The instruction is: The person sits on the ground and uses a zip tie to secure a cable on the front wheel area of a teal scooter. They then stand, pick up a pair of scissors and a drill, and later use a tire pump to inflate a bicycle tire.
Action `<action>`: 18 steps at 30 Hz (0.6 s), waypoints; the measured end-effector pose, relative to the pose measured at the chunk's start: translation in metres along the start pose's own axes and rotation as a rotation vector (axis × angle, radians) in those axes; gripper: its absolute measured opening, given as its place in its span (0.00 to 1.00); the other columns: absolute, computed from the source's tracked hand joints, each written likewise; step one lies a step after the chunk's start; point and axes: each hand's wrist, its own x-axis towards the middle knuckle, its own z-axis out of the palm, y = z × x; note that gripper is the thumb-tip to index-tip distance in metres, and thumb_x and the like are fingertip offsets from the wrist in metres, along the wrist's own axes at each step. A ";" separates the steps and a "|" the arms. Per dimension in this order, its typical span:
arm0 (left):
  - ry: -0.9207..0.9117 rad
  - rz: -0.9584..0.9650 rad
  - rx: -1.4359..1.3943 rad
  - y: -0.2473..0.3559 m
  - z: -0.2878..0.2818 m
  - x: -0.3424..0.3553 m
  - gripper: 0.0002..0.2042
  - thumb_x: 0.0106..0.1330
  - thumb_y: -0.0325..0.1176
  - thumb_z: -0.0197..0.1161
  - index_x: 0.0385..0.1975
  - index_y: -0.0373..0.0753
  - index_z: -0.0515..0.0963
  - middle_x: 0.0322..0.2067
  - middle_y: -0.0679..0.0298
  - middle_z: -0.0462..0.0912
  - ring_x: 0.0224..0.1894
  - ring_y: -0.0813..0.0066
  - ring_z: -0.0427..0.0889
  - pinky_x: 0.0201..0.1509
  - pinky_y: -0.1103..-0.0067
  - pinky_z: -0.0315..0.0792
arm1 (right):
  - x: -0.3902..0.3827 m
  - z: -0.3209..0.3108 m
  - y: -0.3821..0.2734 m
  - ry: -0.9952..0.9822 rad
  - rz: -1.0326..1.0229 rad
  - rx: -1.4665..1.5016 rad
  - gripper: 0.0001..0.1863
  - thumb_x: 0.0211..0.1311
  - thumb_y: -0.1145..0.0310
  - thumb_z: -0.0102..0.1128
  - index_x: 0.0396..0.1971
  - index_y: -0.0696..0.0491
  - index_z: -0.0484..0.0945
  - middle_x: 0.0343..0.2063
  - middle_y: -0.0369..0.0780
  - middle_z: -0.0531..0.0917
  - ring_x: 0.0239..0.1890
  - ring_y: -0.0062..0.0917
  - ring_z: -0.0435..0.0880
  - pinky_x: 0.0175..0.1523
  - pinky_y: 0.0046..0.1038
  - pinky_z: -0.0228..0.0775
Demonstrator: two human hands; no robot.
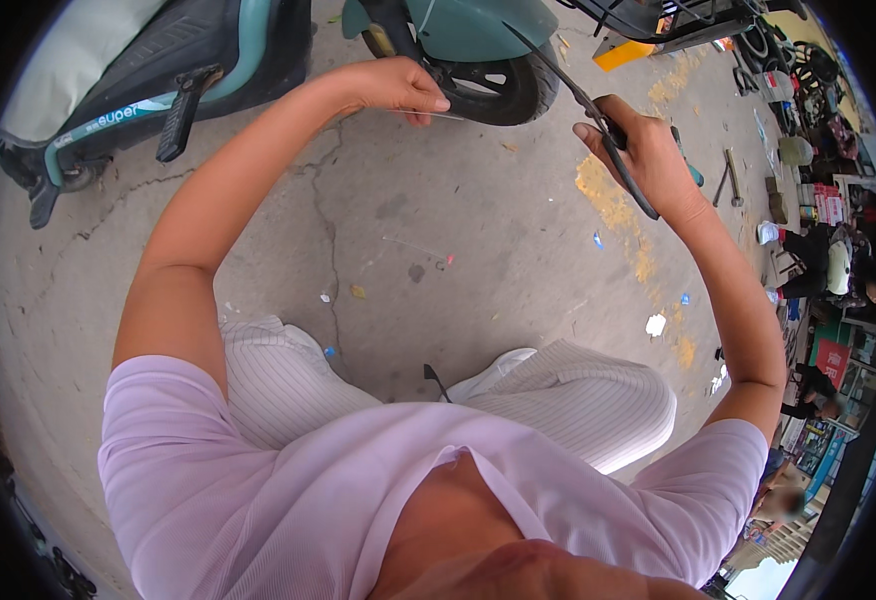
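My left hand [408,88] is closed in a pinch, beside the front wheel [503,108] of a teal scooter [468,35]. From its fingertips a thin pale strand [438,114] runs right toward the tyre; I cannot tell whether it is thread or wire. My right hand [643,150] is wrapped round a long slim black tool [580,97] that tapers to a point up and left, in front of the scooter's teal bodywork. Its other end sticks out below my palm. Behind my right hand a teal handle-like piece [690,165] partly shows.
Another teal scooter [248,50] with a black pedal [186,110] stands at upper left. A black basket with a yellow part [623,54] is at upper right. A hammer [732,175] lies beyond my right hand, near boxes and seated people. Litter dots the cracked concrete [418,210].
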 end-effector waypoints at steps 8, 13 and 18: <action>0.482 0.081 -0.651 0.082 -0.031 -0.023 0.07 0.68 0.33 0.54 0.35 0.36 0.76 0.16 0.71 0.72 0.18 0.82 0.70 0.24 0.86 0.64 | 0.036 0.016 -0.029 0.059 0.042 0.241 0.29 0.65 0.43 0.48 0.44 0.58 0.71 0.17 0.44 0.74 0.22 0.34 0.74 0.32 0.30 0.68; 0.489 0.375 -0.646 0.043 -0.047 -0.001 0.08 0.68 0.32 0.54 0.36 0.33 0.76 0.15 0.69 0.72 0.17 0.80 0.71 0.24 0.84 0.64 | 0.060 0.015 -0.034 0.180 -0.041 0.115 0.28 0.64 0.43 0.51 0.39 0.58 0.74 0.18 0.43 0.75 0.21 0.27 0.72 0.31 0.26 0.67; 0.516 0.385 -0.579 0.040 -0.048 0.001 0.08 0.68 0.31 0.53 0.35 0.33 0.77 0.13 0.69 0.70 0.16 0.81 0.69 0.22 0.84 0.63 | 0.061 0.011 -0.035 0.160 -0.008 0.135 0.28 0.63 0.43 0.51 0.38 0.58 0.76 0.18 0.43 0.75 0.21 0.29 0.71 0.31 0.27 0.67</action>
